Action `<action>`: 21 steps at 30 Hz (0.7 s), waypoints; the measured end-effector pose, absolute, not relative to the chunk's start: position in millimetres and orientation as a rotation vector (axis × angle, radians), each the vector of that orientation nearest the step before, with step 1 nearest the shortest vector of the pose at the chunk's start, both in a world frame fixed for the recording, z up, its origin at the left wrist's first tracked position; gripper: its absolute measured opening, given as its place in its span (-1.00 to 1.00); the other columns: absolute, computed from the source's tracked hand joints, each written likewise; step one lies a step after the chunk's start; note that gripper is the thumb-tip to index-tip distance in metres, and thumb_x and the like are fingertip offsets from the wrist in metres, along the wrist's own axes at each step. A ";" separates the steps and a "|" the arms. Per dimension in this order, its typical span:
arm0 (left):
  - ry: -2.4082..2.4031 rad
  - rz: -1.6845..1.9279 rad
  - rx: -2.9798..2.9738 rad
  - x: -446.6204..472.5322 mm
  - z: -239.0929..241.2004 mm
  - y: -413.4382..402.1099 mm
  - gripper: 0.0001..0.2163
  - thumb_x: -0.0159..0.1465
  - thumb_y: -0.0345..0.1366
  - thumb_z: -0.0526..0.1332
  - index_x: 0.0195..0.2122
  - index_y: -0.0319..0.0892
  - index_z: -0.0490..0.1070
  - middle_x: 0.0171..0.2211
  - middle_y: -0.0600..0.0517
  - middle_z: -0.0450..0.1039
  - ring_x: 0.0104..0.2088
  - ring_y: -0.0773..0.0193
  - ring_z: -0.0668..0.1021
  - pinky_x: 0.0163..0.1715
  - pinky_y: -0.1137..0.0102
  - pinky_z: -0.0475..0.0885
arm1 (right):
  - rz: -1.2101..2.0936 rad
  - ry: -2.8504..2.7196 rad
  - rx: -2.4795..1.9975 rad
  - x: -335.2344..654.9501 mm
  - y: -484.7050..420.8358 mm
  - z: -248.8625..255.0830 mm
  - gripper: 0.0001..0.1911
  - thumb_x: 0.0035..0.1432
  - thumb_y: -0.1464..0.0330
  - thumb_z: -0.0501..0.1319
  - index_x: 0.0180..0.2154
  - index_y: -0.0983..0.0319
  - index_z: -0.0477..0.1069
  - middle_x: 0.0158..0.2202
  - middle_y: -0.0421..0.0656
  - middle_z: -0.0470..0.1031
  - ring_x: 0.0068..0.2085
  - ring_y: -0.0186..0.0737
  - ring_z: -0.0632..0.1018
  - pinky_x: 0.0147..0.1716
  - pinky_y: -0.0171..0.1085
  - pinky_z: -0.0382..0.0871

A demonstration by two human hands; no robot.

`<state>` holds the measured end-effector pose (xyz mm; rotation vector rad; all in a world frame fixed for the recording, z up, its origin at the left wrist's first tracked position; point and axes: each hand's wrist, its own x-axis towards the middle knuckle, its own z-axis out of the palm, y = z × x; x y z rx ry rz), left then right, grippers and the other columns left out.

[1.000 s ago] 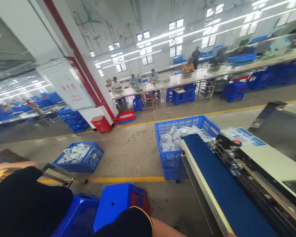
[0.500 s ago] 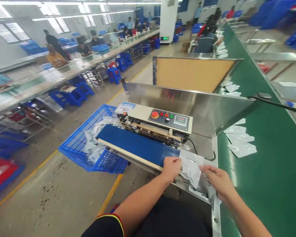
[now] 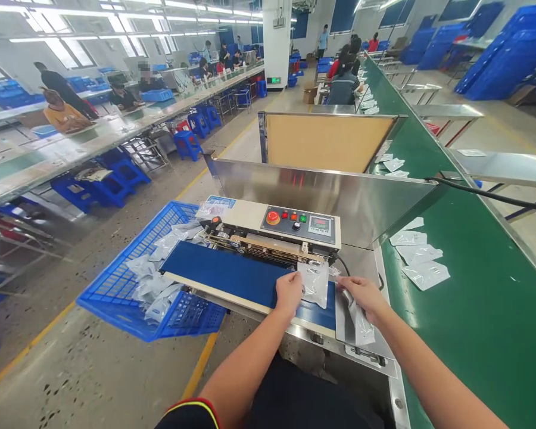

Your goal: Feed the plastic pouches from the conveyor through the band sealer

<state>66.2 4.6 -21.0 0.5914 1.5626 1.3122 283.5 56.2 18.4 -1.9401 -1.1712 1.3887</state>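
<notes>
My left hand point(image 3: 289, 294) is closed on the left edge of a white plastic pouch point(image 3: 315, 283). The pouch's top edge lies at the sealing head of a band sealer point(image 3: 254, 218), and its lower part is over the blue belt point(image 3: 227, 266). To the right, my right hand point(image 3: 365, 296) has its fingers closed around a second pouch point(image 3: 363, 328), which hangs down over the metal plate at the belt's end. Part of this second pouch is hidden by the fingers. A control panel point(image 3: 300, 224) with a red knob and coloured buttons tops the sealer.
Left of the sealer, a blue basket point(image 3: 111, 304) holds several pouches. More pouches point(image 3: 424, 274) lie on the green conveyor point(image 3: 482, 310) along my right. A metal partition point(image 3: 321, 190) rises behind the sealer. People sit at a long bench point(image 3: 129, 128) at left.
The left hand's pouch has moved left, away from the right hand and up to the sealing head. My right hand has shifted left with the other pouch. The camera view has turned slightly right.
</notes>
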 end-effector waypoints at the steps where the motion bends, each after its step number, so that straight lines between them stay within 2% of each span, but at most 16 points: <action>1: 1.609 1.371 0.632 57.2 -17.5 -2.6 -0.64 0.27 0.02 0.36 -0.47 -0.18 0.56 -0.47 0.02 0.50 -0.38 0.21 0.53 -0.32 0.39 0.44 | 1.352 -1.179 -1.917 284.6 50.5 21.7 -0.60 -0.05 0.00 0.44 -0.40 0.22 0.68 -0.27 -0.02 0.71 -0.26 -0.13 0.59 -0.30 -0.24 0.40; 2: 1.669 1.438 0.688 50.4 -13.4 -11.6 -0.68 0.30 0.00 0.36 -0.34 -0.18 0.63 -0.32 -0.06 0.61 -0.24 0.14 0.61 -0.18 0.34 0.52 | 1.307 -1.179 -1.894 285.0 43.9 25.5 -0.57 -0.03 -0.02 0.44 -0.36 0.22 0.69 -0.25 -0.03 0.72 -0.24 -0.11 0.60 -0.28 -0.24 0.41; 4: 1.744 1.527 0.838 46.8 -3.2 -32.7 -0.67 0.33 -0.03 0.36 -0.06 -0.17 0.68 -0.02 -0.18 0.68 0.01 0.01 0.65 0.07 0.21 0.55 | 1.216 -1.168 -1.845 280.8 29.2 34.6 -0.50 -0.01 -0.08 0.43 -0.27 0.21 0.71 -0.24 -0.04 0.72 -0.25 -0.12 0.59 -0.30 -0.25 0.41; 5: 1.708 1.507 0.928 50.7 2.4 -43.2 -0.63 0.33 -0.04 0.37 0.05 -0.16 0.67 0.08 -0.20 0.66 0.07 -0.01 0.65 0.13 0.18 0.54 | 1.192 -1.158 -1.815 275.4 21.7 39.8 -0.46 0.01 -0.12 0.43 -0.25 0.22 0.70 -0.24 -0.05 0.72 -0.28 -0.14 0.57 -0.32 -0.26 0.40; 7: 1.479 1.336 1.094 67.4 13.6 -60.0 -0.56 0.30 -0.06 0.42 0.14 -0.16 0.65 0.10 -0.19 0.67 0.06 -0.02 0.66 0.11 0.18 0.56 | 1.191 -1.116 -1.737 259.2 8.4 51.0 -0.37 0.00 -0.21 0.43 -0.25 0.23 0.67 -0.25 -0.04 0.70 -0.31 -0.17 0.55 -0.36 -0.28 0.39; 9: 1.265 1.178 1.190 88.6 21.9 -67.0 -0.60 0.31 -0.07 0.42 0.09 -0.18 0.67 0.00 -0.16 0.71 -0.04 0.02 0.66 0.03 0.24 0.57 | 1.256 -1.026 -1.612 242.2 -0.8 61.5 -0.31 -0.01 -0.24 0.46 -0.18 0.24 0.64 -0.20 -0.03 0.69 -0.27 -0.15 0.58 -0.34 -0.28 0.44; 11: 1.228 1.162 1.162 104.7 25.3 -64.2 -0.65 0.39 -0.05 0.33 -0.03 -0.23 0.70 -0.13 -0.13 0.70 -0.15 0.08 0.62 -0.08 0.31 0.53 | 1.332 -0.888 -1.466 233.0 -6.3 68.4 -0.27 0.04 -0.24 0.44 -0.02 0.20 0.61 -0.11 -0.03 0.69 -0.18 -0.11 0.63 -0.27 -0.27 0.52; 14: 1.283 1.232 1.004 111.6 21.8 -52.4 -0.57 0.46 0.01 0.19 -0.20 -0.27 0.68 -0.32 -0.06 0.62 -0.31 0.19 0.51 -0.26 0.38 0.41 | 1.391 -0.763 -1.375 240.7 -13.8 66.1 -0.23 0.04 -0.19 0.47 0.13 0.13 0.55 -0.04 -0.06 0.69 -0.10 -0.10 0.66 -0.17 -0.24 0.59; 18: 1.286 1.208 1.032 105.5 13.3 -41.5 -0.55 0.43 0.04 0.20 -0.38 -0.24 0.61 -0.46 0.05 0.44 -0.40 0.28 0.38 -0.36 0.42 0.26 | 1.397 -0.985 -1.536 270.0 -25.2 40.7 -0.32 -0.08 -0.18 0.54 -0.14 0.22 0.66 -0.25 -0.08 0.69 -0.26 -0.14 0.60 -0.27 -0.24 0.55; 21: 1.381 1.137 0.976 107.8 7.8 -27.2 -0.54 0.34 0.03 0.29 -0.59 -0.18 0.42 -0.58 0.12 0.22 -0.47 0.33 0.26 -0.43 0.42 0.14 | 1.306 -0.988 -1.594 287.6 -19.5 19.6 -0.36 -0.14 -0.19 0.55 -0.32 0.24 0.64 -0.38 -0.11 0.63 -0.38 -0.19 0.53 -0.37 -0.23 0.50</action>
